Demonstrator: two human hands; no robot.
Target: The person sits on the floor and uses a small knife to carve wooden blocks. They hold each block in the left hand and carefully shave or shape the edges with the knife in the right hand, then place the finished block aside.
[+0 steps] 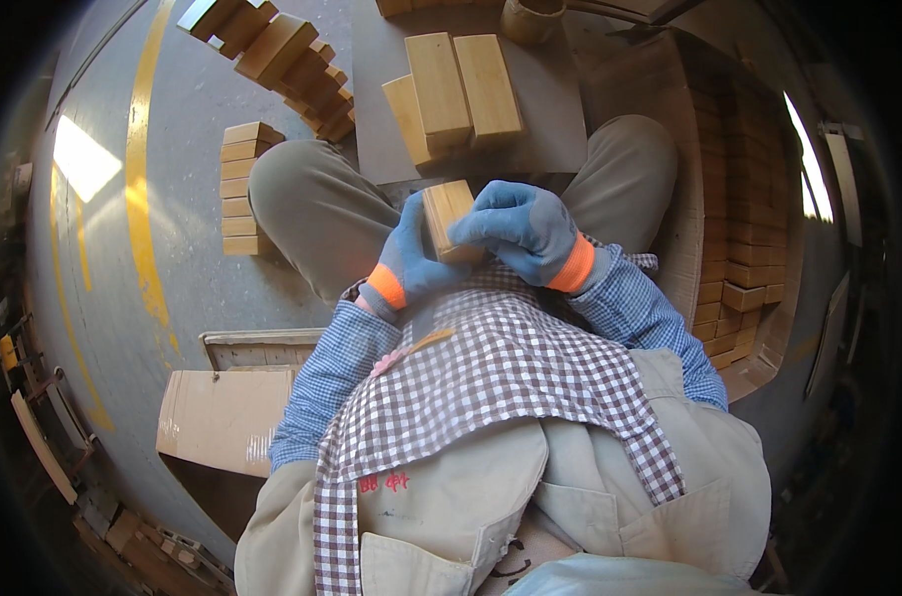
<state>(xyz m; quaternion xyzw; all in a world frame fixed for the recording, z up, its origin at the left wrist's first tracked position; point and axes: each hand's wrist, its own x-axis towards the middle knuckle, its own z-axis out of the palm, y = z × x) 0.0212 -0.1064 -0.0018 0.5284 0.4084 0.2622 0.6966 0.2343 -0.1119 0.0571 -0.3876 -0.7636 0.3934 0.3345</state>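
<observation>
A pale wooden block [448,205] is held in front of my lap, tilted upward. My left hand [411,256], in a blue glove with an orange cuff, is closed around its left side and underside. My right hand [526,226], gloved the same way, has its fingers curled and pressed together against the block's right side. Whatever those fingers may pinch is hidden. Just beyond my hands, three larger wooden blocks [465,87] lie on a grey board [560,129], two of them resting side by side over a third.
A column of stacked blocks [240,189] stands left of my knee, with a staggered row of blocks [292,65] behind it. To the right is a large cardboard box [681,189] filled with stacked blocks [754,248]. A round container [532,20] sits at the board's far edge. An open carton [223,417] is at lower left.
</observation>
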